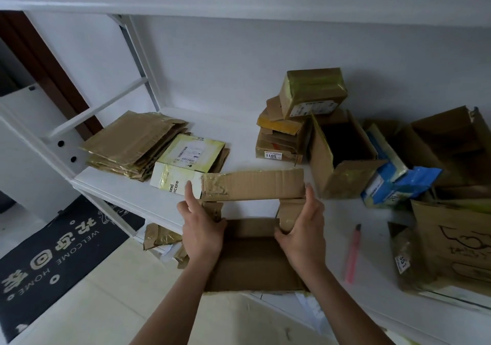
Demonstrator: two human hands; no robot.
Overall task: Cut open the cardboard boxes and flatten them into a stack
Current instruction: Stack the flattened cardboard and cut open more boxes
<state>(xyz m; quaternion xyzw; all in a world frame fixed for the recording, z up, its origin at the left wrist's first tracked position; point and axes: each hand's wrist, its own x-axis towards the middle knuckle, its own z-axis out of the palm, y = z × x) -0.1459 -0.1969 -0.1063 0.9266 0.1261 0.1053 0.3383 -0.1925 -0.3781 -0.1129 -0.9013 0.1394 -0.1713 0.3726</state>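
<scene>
Our left hand (202, 231) and right hand (303, 229) each close around a side flap of an opened cardboard box (253, 254), held above the front edge of the white shelf (239, 142); flattened cardboard (135, 145) is stacked at left, uncut boxes (297, 121) behind, a pink cutter (353, 254) at right

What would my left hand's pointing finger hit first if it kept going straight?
Probably the white skincare box: the left hand has its index fingertip just short of that box's near edge, though depth is unclear.

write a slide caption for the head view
Both hands spread an opened cardboard box beside the flattened stack.
</scene>
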